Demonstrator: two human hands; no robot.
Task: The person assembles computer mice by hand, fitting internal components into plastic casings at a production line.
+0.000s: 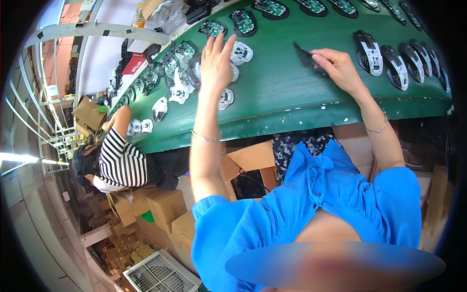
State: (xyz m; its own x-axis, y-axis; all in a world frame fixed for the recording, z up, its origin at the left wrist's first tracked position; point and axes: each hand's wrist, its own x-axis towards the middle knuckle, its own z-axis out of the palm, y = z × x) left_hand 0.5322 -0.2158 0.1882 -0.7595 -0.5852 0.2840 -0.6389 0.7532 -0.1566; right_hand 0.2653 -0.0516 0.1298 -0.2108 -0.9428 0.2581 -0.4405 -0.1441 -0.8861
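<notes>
Blue-sleeved arms reach over the green conveyor surface (292, 92): the right hand (340, 68) grips a dark flat plastic shell (305, 57), and the left hand (216, 65) hovers with fingers spread wide, empty, above the white mouse base parts (228, 97). Judging from this, a picking step is in hand, and the next move calls for lowering the left hand onto one white part beside the shell.

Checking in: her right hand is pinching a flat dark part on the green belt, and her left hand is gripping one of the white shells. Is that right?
Not quite. The head view shows the left hand raised open above the white shells, fingers spread, gripping nothing. The rest holds: the right hand pinches a flat dark part on the green belt.
</notes>
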